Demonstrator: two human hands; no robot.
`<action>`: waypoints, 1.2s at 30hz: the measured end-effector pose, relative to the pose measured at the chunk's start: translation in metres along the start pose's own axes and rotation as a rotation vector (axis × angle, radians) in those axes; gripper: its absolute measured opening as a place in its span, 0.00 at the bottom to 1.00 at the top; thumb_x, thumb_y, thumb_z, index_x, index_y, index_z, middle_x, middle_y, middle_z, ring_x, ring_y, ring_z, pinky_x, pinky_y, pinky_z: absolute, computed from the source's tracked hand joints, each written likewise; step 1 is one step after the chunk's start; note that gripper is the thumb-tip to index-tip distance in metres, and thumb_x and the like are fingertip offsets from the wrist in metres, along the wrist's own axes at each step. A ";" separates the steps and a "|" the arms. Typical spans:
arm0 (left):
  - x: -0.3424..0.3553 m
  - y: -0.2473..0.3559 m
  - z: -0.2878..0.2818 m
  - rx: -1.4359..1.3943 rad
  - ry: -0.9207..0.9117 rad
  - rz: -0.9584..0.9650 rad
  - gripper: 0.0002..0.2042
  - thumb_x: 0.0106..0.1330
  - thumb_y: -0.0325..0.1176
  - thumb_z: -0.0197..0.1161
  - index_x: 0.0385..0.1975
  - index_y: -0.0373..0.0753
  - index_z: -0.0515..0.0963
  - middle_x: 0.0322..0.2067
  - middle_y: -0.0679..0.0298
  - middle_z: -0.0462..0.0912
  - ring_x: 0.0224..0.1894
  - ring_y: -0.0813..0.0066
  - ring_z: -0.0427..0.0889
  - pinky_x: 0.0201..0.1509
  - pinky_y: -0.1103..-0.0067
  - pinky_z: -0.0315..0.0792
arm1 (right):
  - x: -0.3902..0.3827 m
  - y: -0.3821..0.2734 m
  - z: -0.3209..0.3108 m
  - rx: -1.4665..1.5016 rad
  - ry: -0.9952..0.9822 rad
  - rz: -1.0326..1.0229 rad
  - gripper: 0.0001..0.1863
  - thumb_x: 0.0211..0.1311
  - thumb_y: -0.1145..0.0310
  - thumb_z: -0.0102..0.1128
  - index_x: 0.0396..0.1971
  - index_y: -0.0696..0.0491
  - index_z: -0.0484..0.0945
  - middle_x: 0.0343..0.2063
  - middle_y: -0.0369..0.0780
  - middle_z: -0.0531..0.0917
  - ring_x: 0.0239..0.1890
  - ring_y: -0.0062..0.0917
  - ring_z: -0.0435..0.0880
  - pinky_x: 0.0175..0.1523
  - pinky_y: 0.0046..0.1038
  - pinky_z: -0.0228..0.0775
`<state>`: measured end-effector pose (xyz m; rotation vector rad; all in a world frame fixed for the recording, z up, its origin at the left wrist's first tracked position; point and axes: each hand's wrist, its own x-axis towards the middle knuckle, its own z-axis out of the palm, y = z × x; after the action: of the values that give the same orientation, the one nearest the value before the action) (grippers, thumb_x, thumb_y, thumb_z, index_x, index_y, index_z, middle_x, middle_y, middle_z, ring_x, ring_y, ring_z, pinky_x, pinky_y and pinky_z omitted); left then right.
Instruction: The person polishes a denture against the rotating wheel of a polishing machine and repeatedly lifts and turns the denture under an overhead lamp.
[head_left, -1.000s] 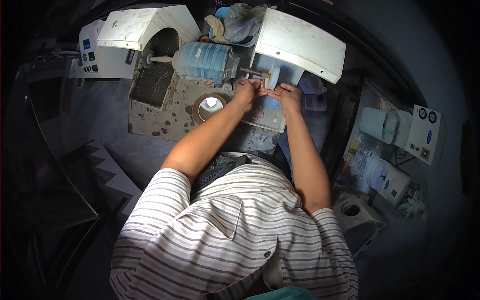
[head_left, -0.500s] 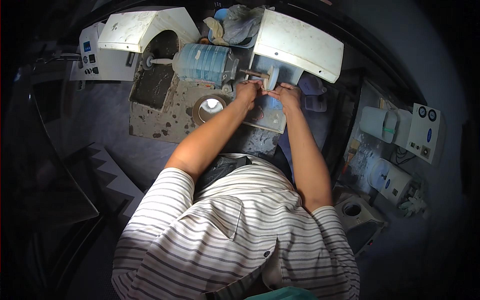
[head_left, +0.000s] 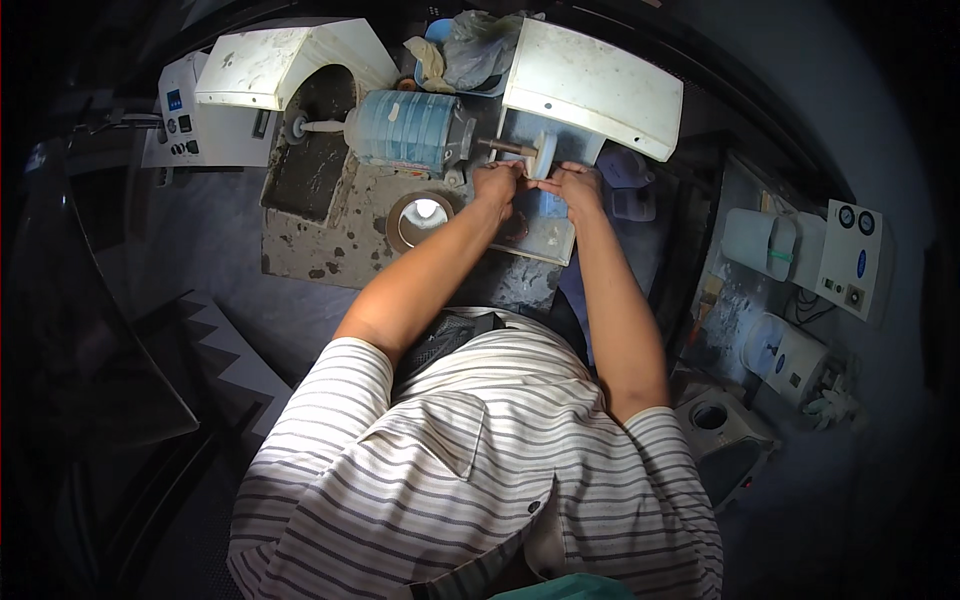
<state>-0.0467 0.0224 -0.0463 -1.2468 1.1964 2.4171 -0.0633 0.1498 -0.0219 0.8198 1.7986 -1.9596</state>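
A polishing lathe with a blue ribbed motor housing (head_left: 402,130) stands in front of me. On the right end of its spindle (head_left: 508,147) sits a pale buffing wheel (head_left: 545,153). My left hand (head_left: 496,188) and my right hand (head_left: 577,188) meet just below that wheel, fingers pinched together. Between the fingertips is a small piece, too hidden to name, held at the wheel's lower edge. Whether the piece touches the wheel I cannot tell. Under the hands is a light tray (head_left: 545,245), partly covered by them.
A white hood (head_left: 600,85) rises behind the right wheel. Another hood (head_left: 290,60) covers a dirty trough (head_left: 300,185) with a small wheel on the left. A round bowl (head_left: 420,218) stands beside my left forearm. Several machines, including a gauged white box (head_left: 850,260), line the right side.
Both hands stay pinched together below the buffing wheel, with only a very slight shift. The whole view has moved a little.
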 end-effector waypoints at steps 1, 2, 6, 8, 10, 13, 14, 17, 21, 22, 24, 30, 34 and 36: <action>0.002 0.000 -0.003 0.020 -0.024 -0.012 0.02 0.61 0.20 0.56 0.27 0.29 0.74 0.27 0.57 0.78 0.24 0.69 0.79 0.27 0.76 0.81 | -0.001 0.001 0.001 -0.010 0.001 -0.013 0.11 0.55 0.84 0.50 0.39 0.69 0.64 0.33 0.54 0.79 0.32 0.38 0.84 0.39 0.30 0.82; 0.001 0.002 -0.005 0.042 -0.048 -0.025 0.05 0.63 0.21 0.54 0.27 0.30 0.75 0.27 0.57 0.78 0.25 0.70 0.79 0.30 0.75 0.82 | 0.000 0.003 0.001 -0.008 0.003 -0.013 0.11 0.55 0.84 0.50 0.39 0.69 0.64 0.33 0.54 0.79 0.32 0.38 0.84 0.39 0.30 0.82; -0.002 0.006 -0.009 0.099 -0.111 0.008 0.05 0.63 0.21 0.53 0.26 0.30 0.76 0.25 0.59 0.78 0.24 0.71 0.79 0.30 0.75 0.81 | 0.000 0.010 0.000 0.070 -0.037 0.010 0.11 0.57 0.84 0.49 0.39 0.69 0.63 0.33 0.54 0.79 0.32 0.39 0.84 0.40 0.31 0.82; -0.005 0.007 -0.010 0.137 -0.119 0.037 0.04 0.63 0.21 0.54 0.26 0.30 0.75 0.25 0.59 0.78 0.25 0.70 0.79 0.30 0.75 0.81 | -0.006 0.008 0.001 0.088 -0.049 0.012 0.10 0.57 0.83 0.49 0.39 0.69 0.63 0.33 0.54 0.79 0.32 0.40 0.84 0.40 0.32 0.82; -0.008 0.009 -0.010 0.132 -0.106 0.061 0.04 0.62 0.20 0.54 0.26 0.30 0.75 0.25 0.58 0.78 0.25 0.70 0.79 0.29 0.75 0.81 | -0.018 0.000 0.005 0.103 -0.036 0.047 0.13 0.57 0.83 0.50 0.41 0.69 0.62 0.34 0.55 0.79 0.33 0.40 0.84 0.41 0.32 0.81; -0.017 0.012 -0.005 0.157 -0.097 0.106 0.03 0.61 0.20 0.55 0.26 0.30 0.74 0.25 0.58 0.78 0.25 0.69 0.80 0.29 0.75 0.80 | -0.018 0.004 0.000 0.157 -0.034 0.039 0.15 0.56 0.84 0.52 0.43 0.70 0.62 0.35 0.54 0.79 0.33 0.40 0.84 0.41 0.32 0.81; -0.020 0.013 -0.004 0.183 -0.094 0.132 0.02 0.60 0.19 0.55 0.26 0.29 0.74 0.25 0.57 0.78 0.25 0.68 0.80 0.29 0.75 0.80 | -0.017 0.008 -0.002 0.164 -0.026 0.038 0.15 0.56 0.84 0.52 0.43 0.70 0.62 0.35 0.54 0.79 0.33 0.40 0.84 0.41 0.32 0.81; -0.027 0.013 -0.005 0.123 -0.089 0.141 0.01 0.58 0.18 0.56 0.26 0.28 0.73 0.26 0.57 0.78 0.26 0.67 0.81 0.29 0.75 0.80 | -0.011 0.015 -0.005 0.191 -0.061 0.074 0.16 0.55 0.85 0.53 0.44 0.70 0.63 0.35 0.52 0.78 0.36 0.39 0.83 0.42 0.33 0.81; -0.024 0.008 -0.008 0.183 -0.052 0.244 0.01 0.56 0.17 0.56 0.27 0.28 0.73 0.26 0.57 0.77 0.26 0.69 0.79 0.31 0.75 0.80 | -0.001 0.029 -0.004 0.263 -0.090 0.106 0.10 0.58 0.85 0.49 0.40 0.65 0.65 0.37 0.51 0.76 0.37 0.38 0.82 0.45 0.36 0.79; -0.021 0.007 -0.009 0.222 -0.038 0.284 0.02 0.56 0.16 0.55 0.27 0.28 0.72 0.26 0.58 0.77 0.26 0.70 0.78 0.32 0.73 0.81 | 0.004 0.034 -0.003 0.314 -0.153 0.115 0.09 0.58 0.85 0.49 0.38 0.64 0.66 0.37 0.50 0.77 0.37 0.37 0.82 0.46 0.36 0.79; -0.025 0.009 -0.002 0.226 -0.044 0.280 0.02 0.56 0.15 0.54 0.27 0.27 0.72 0.27 0.58 0.77 0.26 0.70 0.79 0.33 0.73 0.81 | 0.016 0.044 -0.005 0.360 -0.226 0.115 0.07 0.58 0.85 0.48 0.37 0.62 0.66 0.37 0.48 0.78 0.37 0.37 0.82 0.46 0.36 0.79; -0.025 0.012 -0.004 0.222 -0.004 0.312 0.02 0.56 0.15 0.53 0.27 0.27 0.71 0.27 0.56 0.77 0.28 0.67 0.79 0.35 0.71 0.81 | 0.010 0.035 0.005 0.342 -0.218 0.183 0.05 0.57 0.84 0.50 0.30 0.59 0.67 0.37 0.48 0.78 0.38 0.38 0.83 0.45 0.34 0.80; -0.029 0.015 -0.002 0.185 -0.007 0.307 0.03 0.56 0.15 0.53 0.28 0.29 0.70 0.28 0.57 0.77 0.28 0.68 0.80 0.35 0.71 0.80 | 0.003 0.031 0.008 0.429 -0.189 0.195 0.04 0.56 0.83 0.50 0.27 0.58 0.67 0.37 0.48 0.79 0.38 0.38 0.83 0.44 0.33 0.80; -0.030 0.016 -0.003 0.154 -0.042 0.306 0.06 0.58 0.17 0.57 0.25 0.32 0.67 0.29 0.58 0.76 0.29 0.71 0.78 0.35 0.74 0.79 | -0.004 0.023 0.006 0.367 -0.194 0.194 0.11 0.58 0.85 0.46 0.19 0.55 0.63 0.33 0.48 0.78 0.38 0.38 0.83 0.49 0.37 0.78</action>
<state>-0.0335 0.0160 -0.0153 -1.0282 1.6310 2.4786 -0.0476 0.1405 -0.0371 0.8431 1.2207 -2.1828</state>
